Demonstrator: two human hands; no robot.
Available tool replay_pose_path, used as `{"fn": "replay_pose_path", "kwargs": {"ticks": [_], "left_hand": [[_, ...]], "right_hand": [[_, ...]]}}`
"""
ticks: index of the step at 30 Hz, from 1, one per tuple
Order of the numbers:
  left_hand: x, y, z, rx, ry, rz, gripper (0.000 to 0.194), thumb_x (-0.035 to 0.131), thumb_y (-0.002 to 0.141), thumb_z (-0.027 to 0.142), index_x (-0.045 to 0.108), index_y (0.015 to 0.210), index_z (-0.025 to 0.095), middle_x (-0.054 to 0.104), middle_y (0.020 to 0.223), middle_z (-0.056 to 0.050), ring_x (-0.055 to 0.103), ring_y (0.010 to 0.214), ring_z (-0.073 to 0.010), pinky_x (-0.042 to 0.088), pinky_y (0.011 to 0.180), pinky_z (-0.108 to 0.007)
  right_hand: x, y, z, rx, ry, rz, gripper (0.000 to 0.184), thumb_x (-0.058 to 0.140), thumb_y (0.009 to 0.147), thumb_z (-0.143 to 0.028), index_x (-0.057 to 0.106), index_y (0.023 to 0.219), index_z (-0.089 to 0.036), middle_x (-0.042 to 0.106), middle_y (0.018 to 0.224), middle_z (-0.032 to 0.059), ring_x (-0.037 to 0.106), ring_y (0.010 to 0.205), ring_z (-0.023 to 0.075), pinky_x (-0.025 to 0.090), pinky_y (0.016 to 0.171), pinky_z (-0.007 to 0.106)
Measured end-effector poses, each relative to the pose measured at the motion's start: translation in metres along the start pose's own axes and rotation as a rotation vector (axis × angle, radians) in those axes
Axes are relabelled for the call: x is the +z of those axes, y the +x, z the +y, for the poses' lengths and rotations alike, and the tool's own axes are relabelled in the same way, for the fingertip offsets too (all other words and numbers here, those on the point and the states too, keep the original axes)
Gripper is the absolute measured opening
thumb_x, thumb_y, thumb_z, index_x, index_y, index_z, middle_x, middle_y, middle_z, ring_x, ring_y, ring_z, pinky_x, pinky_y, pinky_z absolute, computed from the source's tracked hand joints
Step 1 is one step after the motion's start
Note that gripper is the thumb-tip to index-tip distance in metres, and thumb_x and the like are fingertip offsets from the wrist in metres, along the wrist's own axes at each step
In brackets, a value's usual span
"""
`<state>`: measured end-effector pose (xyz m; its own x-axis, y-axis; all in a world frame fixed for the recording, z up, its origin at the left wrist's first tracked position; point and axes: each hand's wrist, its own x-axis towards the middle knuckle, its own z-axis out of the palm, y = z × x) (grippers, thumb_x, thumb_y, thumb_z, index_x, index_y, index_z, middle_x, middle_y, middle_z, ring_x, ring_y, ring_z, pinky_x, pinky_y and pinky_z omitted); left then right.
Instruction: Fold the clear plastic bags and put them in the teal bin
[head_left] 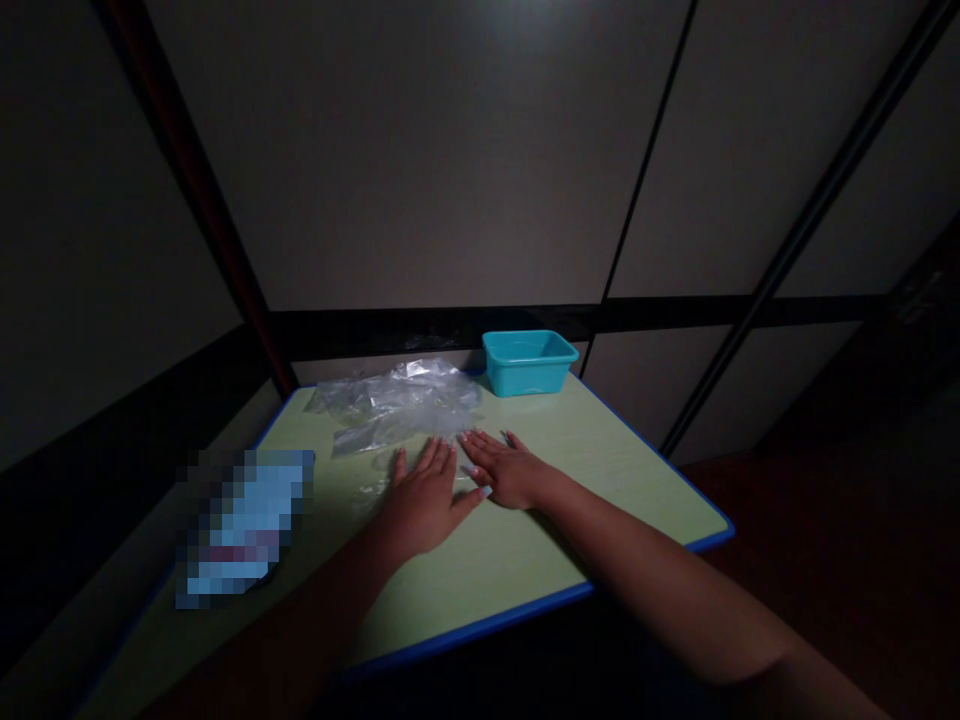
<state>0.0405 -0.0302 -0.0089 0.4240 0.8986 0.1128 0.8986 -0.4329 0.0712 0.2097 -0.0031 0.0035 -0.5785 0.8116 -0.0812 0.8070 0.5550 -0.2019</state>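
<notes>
My left hand (424,500) lies flat with its fingers spread, palm down over a clear plastic bag (371,490) that shows faintly on the table. Beside it, my right hand (506,472) also rests palm down with fingers stretched out, close to my left thumb and at the bag's right part. Much of this bag is hidden under the hands. Just beyond the fingertips, a heap of crumpled clear plastic bags (412,392) spreads over the back of the table.
A turquoise plastic basket (531,375) stands at the back right of the pale green table (600,450), which has a blue edge. At the left edge lies a blue item (251,520), blurred by pixels. Dark-framed panels (450,160) rise behind the table.
</notes>
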Motion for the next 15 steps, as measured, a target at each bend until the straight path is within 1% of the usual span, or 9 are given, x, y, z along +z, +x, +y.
{"fn": "replay_pose_path", "kwargs": {"ticks": [4, 8, 10, 12, 14, 15], "left_hand": [[0.001, -0.001, -0.002, 0.021, 0.002, -0.021, 0.069, 0.023, 0.087, 0.059, 0.037, 0.136, 0.012, 0.03, 0.143, -0.015, 0.022, 0.134, -0.031, 0.005, 0.104, -0.061], [-0.001, 0.001, -0.008, 0.024, -0.04, 0.0, 0.061, 0.026, 0.089, 0.054, 0.04, 0.133, 0.015, 0.034, 0.142, -0.013, 0.023, 0.134, -0.0297, 0.006, 0.103, -0.063], [-0.005, 0.004, -0.015, -0.001, -0.087, 0.011, 0.056, 0.029, 0.089, 0.051, 0.043, 0.131, 0.017, 0.038, 0.141, -0.012, 0.025, 0.133, -0.0298, 0.01, 0.102, -0.062], [-0.011, 0.008, -0.026, -0.008, -0.16, 0.041, 0.053, 0.034, 0.087, 0.05, 0.046, 0.128, 0.019, 0.043, 0.137, -0.011, 0.031, 0.13, -0.0298, 0.018, 0.103, -0.057], [-0.019, 0.011, -0.039, 0.038, -0.25, 0.096, 0.051, 0.042, 0.084, 0.049, 0.052, 0.122, 0.017, 0.051, 0.129, -0.012, 0.042, 0.122, -0.0275, 0.029, 0.101, -0.045], [-0.022, 0.013, -0.045, 0.045, -0.291, 0.119, 0.048, 0.045, 0.082, 0.048, 0.055, 0.115, 0.016, 0.056, 0.123, -0.012, 0.047, 0.116, -0.0261, 0.034, 0.098, -0.04]], "right_hand": [[-0.001, -0.001, 0.006, 0.033, 0.01, -0.01, 0.061, 0.016, 0.091, -0.044, 0.007, 0.145, -0.015, 0.006, 0.15, 0.0054, 0.004, 0.138, 0.0192, 0.006, 0.106, 0.054], [-0.002, 0.0, 0.015, 0.145, 0.013, 0.0, 0.066, 0.014, 0.09, -0.048, 0.005, 0.145, -0.011, 0.001, 0.15, 0.0092, 0.001, 0.138, 0.0206, 0.007, 0.107, 0.053], [-0.003, -0.001, 0.02, 0.192, 0.006, -0.006, 0.067, 0.013, 0.09, -0.049, 0.004, 0.145, -0.011, 0.0, 0.15, 0.0098, 0.0, 0.138, 0.0204, 0.006, 0.107, 0.051], [-0.006, -0.002, 0.025, 0.221, -0.003, -0.039, 0.067, 0.012, 0.09, -0.05, 0.001, 0.145, -0.012, -0.003, 0.15, 0.0089, -0.002, 0.138, 0.0197, 0.005, 0.108, 0.051], [-0.01, -0.003, 0.031, 0.25, -0.01, -0.091, 0.067, 0.012, 0.09, -0.05, -0.002, 0.145, -0.014, -0.006, 0.15, 0.0075, -0.003, 0.138, 0.019, 0.004, 0.107, 0.051], [-0.013, -0.003, 0.034, 0.264, -0.012, -0.115, 0.067, 0.013, 0.09, -0.051, -0.003, 0.145, -0.015, -0.007, 0.15, 0.0068, -0.004, 0.138, 0.0189, 0.004, 0.107, 0.052]]}}
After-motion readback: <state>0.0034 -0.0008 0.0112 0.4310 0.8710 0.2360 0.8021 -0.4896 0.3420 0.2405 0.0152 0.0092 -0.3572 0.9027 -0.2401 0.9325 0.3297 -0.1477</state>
